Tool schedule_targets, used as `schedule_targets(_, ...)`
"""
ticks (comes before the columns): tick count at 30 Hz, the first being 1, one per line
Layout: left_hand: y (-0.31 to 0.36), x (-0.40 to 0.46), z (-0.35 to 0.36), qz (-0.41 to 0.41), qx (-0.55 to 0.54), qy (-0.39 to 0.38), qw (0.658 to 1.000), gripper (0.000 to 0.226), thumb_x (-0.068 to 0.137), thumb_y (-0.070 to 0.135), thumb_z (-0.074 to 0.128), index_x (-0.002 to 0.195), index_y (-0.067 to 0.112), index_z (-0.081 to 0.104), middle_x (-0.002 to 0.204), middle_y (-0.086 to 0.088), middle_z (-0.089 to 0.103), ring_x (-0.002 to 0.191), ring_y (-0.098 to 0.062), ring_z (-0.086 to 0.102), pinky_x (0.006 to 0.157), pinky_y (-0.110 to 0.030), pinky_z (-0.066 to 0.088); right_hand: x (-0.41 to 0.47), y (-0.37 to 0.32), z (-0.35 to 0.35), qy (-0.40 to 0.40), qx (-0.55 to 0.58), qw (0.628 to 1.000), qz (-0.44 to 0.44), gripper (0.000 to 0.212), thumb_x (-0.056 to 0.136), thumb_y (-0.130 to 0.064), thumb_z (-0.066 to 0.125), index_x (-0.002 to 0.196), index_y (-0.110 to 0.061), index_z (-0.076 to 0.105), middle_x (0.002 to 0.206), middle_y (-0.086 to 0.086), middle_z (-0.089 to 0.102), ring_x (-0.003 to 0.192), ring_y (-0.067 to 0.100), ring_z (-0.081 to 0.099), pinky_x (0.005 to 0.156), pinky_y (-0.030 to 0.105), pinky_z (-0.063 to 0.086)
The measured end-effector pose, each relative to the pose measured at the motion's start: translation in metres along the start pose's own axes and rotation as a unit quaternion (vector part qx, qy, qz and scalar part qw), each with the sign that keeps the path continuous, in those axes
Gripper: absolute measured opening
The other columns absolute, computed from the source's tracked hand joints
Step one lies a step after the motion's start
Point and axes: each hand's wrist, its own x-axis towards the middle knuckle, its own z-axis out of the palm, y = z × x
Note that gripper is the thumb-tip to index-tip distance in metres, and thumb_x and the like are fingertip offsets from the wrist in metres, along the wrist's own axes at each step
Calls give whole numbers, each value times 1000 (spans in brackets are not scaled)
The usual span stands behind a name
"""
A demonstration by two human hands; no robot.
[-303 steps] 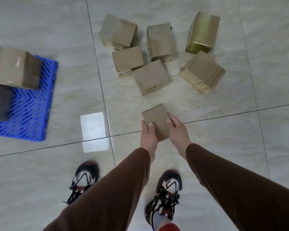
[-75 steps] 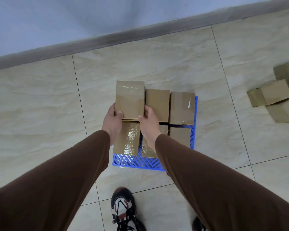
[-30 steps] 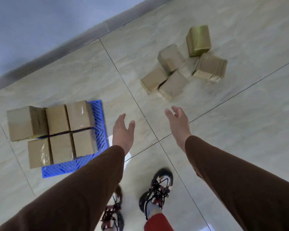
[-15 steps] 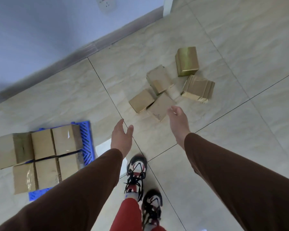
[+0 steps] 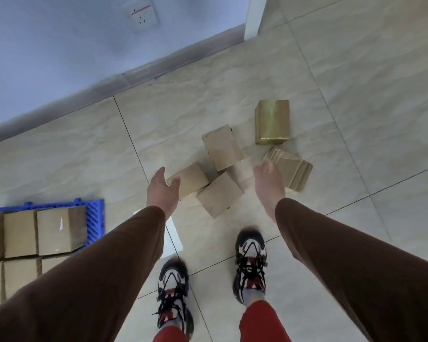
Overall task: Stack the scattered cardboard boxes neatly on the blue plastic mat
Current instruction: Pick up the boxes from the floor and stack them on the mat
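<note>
My left hand (image 5: 161, 191) and right hand (image 5: 267, 180) empty, fingers spread, above the scattered boxes (image 5: 219, 193), blue mat (image 5: 95, 215) with stacked boxes (image 5: 57, 233) well left of them

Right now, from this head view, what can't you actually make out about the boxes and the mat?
- Stacked boxes: cut off by the left edge and covered by the left sleeve, so no full count.
- Blue mat: mostly under boxes; only a rim and corner show.
- Box between the scattered ones: partly hidden behind its neighbours and the right hand.
- Print on the nearest loose box: too small.
- Right hand: motion-blurred.
</note>
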Motion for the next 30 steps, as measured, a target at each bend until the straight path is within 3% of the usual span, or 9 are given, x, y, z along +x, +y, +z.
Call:
schedule_targets(5,30,56,39,-27,50,60,997,68,104,36,38,160,11,10,169,-8,1,156,-24,1,126,-38,6,81,-13,-7,30,-92,994,-54,68,104,-32,41,163,-17,12,171,5,14,157,25,13,127,48,16)
schedule_targets(10,57,110,85,2,-10,82,997,69,105,33,38,161,10,4,169,-7,-4,156,-21,-4,126,-34,2,145,-21,34,16,-175,975,-138,66,107,-31,35,163,-12,5,172,6,3,159,19,2,125,32,0)
schedule_targets(13,62,136,115,-2,-51,60,997,67,106,32,37,160,9,5,169,-9,-1,155,-21,-1,124,-32,3,173,-14,58,-24,-173,974,-144,64,107,-33,35,163,-12,13,171,7,13,158,22,12,127,36,9)
schedule_targets(16,68,158,140,-47,-130,24,990,66,105,35,37,160,10,10,168,-9,13,154,-24,14,125,-35,13,195,-2,74,-68,-142,984,-84,61,106,-39,34,162,-19,20,166,7,30,151,26,30,123,42,24)
schedule_targets(20,71,170,167,-205,-255,-80,941,63,105,47,30,155,9,28,156,-12,40,141,-31,40,115,-37,31,210,12,92,-121,-69,990,16,54,107,-42,32,155,-17,38,155,5,46,135,24,48,112,34,35)
schedule_targets(22,69,164,173,-236,-296,-102,920,62,103,50,31,150,10,37,146,-10,49,131,-32,49,111,-39,38,208,14,96,-145,-40,988,41,48,109,-38,32,150,-16,46,147,5,53,124,22,50,104,30,36)
schedule_targets(26,69,145,161,-187,-341,-78,918,45,105,40,34,142,16,43,133,-4,55,119,-26,54,109,-40,41,188,2,94,-137,-11,990,0,48,107,-37,36,150,-21,46,147,-1,55,131,19,52,114,35,38)
schedule_targets(30,76,122,120,-141,-374,-59,915,38,106,39,34,137,22,46,130,-2,58,113,-22,56,106,-39,43,152,-30,87,-127,0,990,-60,44,106,-33,39,147,-23,51,138,-6,60,126,15,57,113,39,43)
